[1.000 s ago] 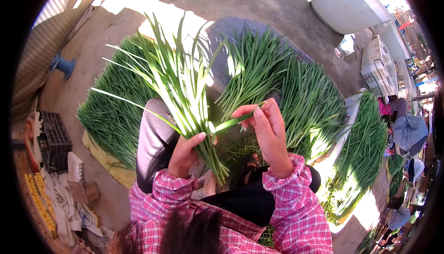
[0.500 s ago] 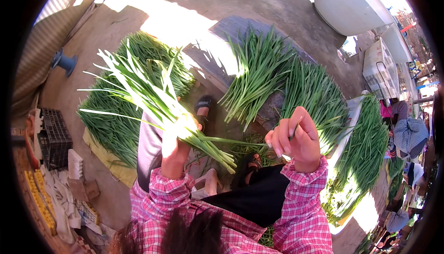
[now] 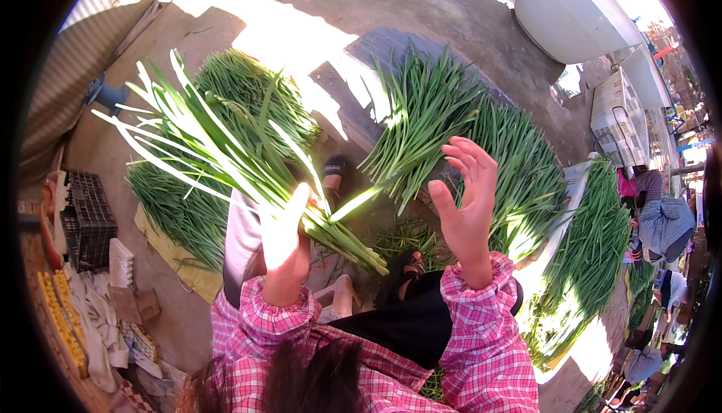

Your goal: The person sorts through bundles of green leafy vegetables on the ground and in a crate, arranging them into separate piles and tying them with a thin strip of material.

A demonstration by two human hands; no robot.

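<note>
- Fingers [image 3: 293, 210] of the left hand [image 3: 284, 236] are wrapping around the lower stalks of a bundle of long flat green leaves with pale stems [image 3: 226, 157], gripping it just left of frame centre.
- Bundle is slanting, leaf tips fanning toward the upper left of the frame, cut ends [image 3: 368, 259] pointing down toward centre.
- Right hand [image 3: 466, 202] is hovering right of centre, palm open, fingers spread and pointing up, holding nothing, apart from the bundle.
- Both forearms are showing pink checked sleeves [image 3: 481, 315], entering from the lower edge.
- Heaps of the same green leaves are lying on the concrete ground: one at left [image 3: 188, 210] behind the bundle, one at upper centre [image 3: 421, 124], more at right [image 3: 594, 248].
- Black plastic crate [image 3: 89, 217] is sitting at the left edge.
- White tub [image 3: 571, 7] is standing at upper right.
- Another person in a checked shirt [image 3: 662, 221] is bending at the far right.
</note>
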